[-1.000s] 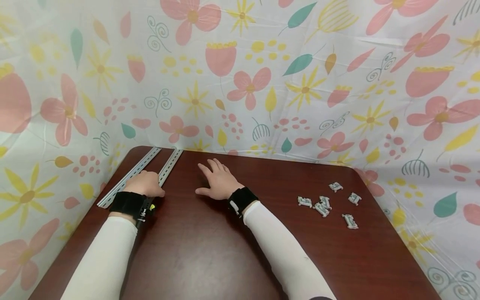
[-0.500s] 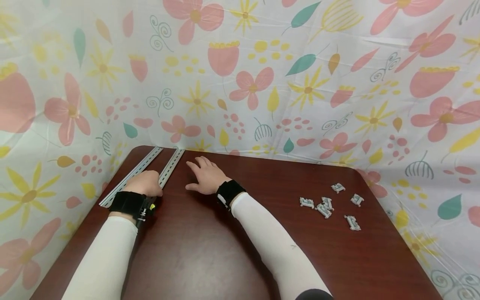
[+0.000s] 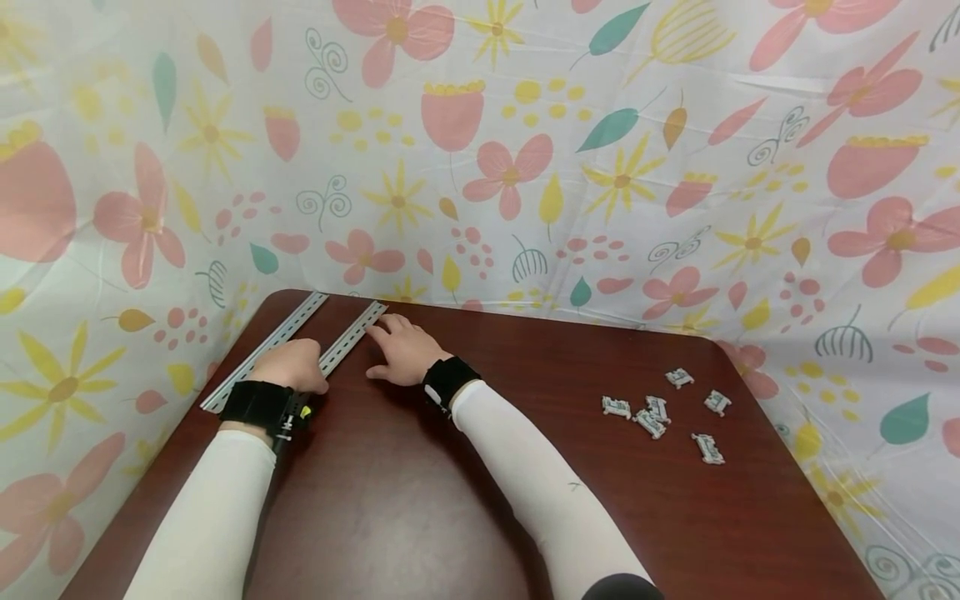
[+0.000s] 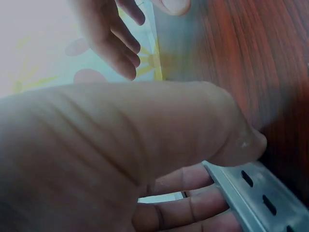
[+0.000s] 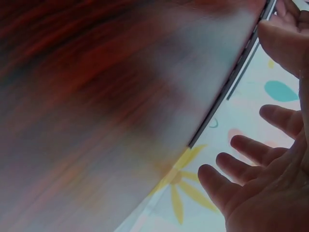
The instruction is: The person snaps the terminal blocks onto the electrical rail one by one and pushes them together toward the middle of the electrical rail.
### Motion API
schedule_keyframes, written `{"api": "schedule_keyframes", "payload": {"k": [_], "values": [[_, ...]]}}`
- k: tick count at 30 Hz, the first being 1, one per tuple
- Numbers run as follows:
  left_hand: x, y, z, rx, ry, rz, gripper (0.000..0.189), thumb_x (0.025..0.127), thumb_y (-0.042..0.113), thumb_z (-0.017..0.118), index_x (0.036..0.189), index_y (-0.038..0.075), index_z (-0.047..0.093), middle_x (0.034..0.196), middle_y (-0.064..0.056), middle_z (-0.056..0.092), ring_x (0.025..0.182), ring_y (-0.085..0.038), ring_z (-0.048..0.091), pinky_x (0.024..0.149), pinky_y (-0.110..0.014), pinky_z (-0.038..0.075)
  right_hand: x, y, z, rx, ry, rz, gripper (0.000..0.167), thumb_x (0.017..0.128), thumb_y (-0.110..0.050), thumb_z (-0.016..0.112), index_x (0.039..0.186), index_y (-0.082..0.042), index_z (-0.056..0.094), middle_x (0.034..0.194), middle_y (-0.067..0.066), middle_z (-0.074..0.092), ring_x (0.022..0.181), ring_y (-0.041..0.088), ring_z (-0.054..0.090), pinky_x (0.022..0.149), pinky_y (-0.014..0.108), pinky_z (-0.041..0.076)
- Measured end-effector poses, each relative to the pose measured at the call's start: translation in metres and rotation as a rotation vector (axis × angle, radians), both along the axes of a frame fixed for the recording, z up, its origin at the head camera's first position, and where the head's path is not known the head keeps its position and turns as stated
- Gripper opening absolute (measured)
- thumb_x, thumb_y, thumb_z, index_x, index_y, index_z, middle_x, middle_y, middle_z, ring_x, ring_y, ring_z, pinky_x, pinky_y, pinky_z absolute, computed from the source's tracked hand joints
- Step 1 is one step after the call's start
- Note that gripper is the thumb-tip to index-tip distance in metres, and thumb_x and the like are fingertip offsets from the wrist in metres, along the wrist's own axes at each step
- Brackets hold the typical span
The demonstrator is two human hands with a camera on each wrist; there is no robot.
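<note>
My left hand point(image 3: 288, 365) holds the near end of a slotted metal DIN rail point(image 3: 352, 337), its thumb and fingers around the edges. In the left wrist view the thumb lies across the rail point(image 4: 270, 198), with fingers on its other side. My right hand point(image 3: 407, 352), fingers spread, is by the rail's far end, the fingertips right at its edge in the head view. The right wrist view shows those fingers point(image 5: 246, 150) straight and holding nothing. A second slotted DIN rail point(image 3: 262, 360) lies along the table's left edge, partly hidden behind my left hand.
Several small grey clip-like pieces point(image 3: 707, 448) lie scattered on the right side of the dark wooden table point(image 3: 540, 358). A flower-printed curtain point(image 3: 525, 183) hangs along the table's back and sides.
The far end of the held rail has swung right, away from the second rail. My right hand has moved left to the rail's far end. My left hand keeps its grip.
</note>
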State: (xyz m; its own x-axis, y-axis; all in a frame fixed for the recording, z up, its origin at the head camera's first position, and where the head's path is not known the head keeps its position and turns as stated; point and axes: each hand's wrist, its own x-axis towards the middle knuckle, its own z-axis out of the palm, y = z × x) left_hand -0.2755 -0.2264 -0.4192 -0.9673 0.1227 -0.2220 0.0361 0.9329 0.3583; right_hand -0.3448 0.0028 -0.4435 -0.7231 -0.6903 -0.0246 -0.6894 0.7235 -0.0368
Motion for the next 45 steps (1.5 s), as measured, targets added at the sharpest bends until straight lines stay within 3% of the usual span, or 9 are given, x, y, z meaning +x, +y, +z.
{"api": "schedule_keyframes", "payload": {"k": [5,14,24,33,40,45], "values": [[-0.001,-0.001,-0.001,0.003,0.001,-0.014,0.025,0.086,0.009,0.082,0.105,-0.001,0.068,0.092,-0.012,0.066,0.076,-0.031,0.062,0.064,-0.046,0.051,-0.002,-0.003,0.0,0.007,0.001,0.009,0.085,0.107,-0.055,0.072,0.175,-0.017,0.037,0.178,0.018,0.031,0.167,0.035,0.026,0.13,0.047,0.034],[-0.005,-0.004,-0.004,0.009,0.025,-0.052,0.021,0.083,0.005,0.08,0.095,0.005,0.064,0.088,-0.009,0.062,0.076,-0.028,0.058,0.062,-0.043,0.046,-0.005,-0.004,0.0,0.031,-0.009,-0.003,0.081,0.106,-0.053,0.075,0.173,-0.023,0.042,0.18,0.01,0.032,0.168,0.033,0.026,0.134,0.046,0.026],[-0.004,-0.007,-0.005,0.018,0.06,-0.071,0.024,0.084,0.006,0.085,0.103,0.005,0.071,0.093,-0.008,0.069,0.081,-0.029,0.062,0.065,-0.044,0.049,-0.008,0.004,-0.001,0.034,-0.041,0.007,0.069,0.106,-0.051,0.076,0.166,-0.026,0.054,0.166,0.005,0.05,0.154,0.027,0.046,0.128,0.046,0.035],[-0.004,-0.005,-0.006,0.0,0.079,-0.078,0.025,0.085,0.004,0.083,0.107,0.004,0.073,0.097,-0.01,0.071,0.082,-0.03,0.062,0.064,-0.044,0.05,-0.008,0.01,0.0,0.051,-0.038,0.001,0.066,0.109,-0.043,0.073,0.169,-0.026,0.051,0.16,0.005,0.056,0.144,0.027,0.054,0.123,0.046,0.041],[-0.004,-0.006,-0.007,0.011,0.082,-0.088,0.026,0.085,0.002,0.08,0.109,0.003,0.071,0.098,-0.011,0.07,0.08,-0.03,0.061,0.063,-0.043,0.049,-0.01,0.014,-0.002,0.035,-0.044,0.0,0.049,0.109,-0.041,0.074,0.154,-0.02,0.069,0.14,0.006,0.063,0.126,0.026,0.056,0.103,0.037,0.052],[-0.006,-0.006,-0.009,0.006,0.09,-0.084,0.024,0.084,0.002,0.08,0.106,0.005,0.07,0.097,-0.009,0.07,0.08,-0.03,0.06,0.063,-0.044,0.049,-0.013,0.02,-0.003,0.014,-0.081,0.013,0.042,0.109,-0.039,0.074,0.145,-0.016,0.074,0.136,0.007,0.063,0.127,0.026,0.056,0.105,0.033,0.05]]}}
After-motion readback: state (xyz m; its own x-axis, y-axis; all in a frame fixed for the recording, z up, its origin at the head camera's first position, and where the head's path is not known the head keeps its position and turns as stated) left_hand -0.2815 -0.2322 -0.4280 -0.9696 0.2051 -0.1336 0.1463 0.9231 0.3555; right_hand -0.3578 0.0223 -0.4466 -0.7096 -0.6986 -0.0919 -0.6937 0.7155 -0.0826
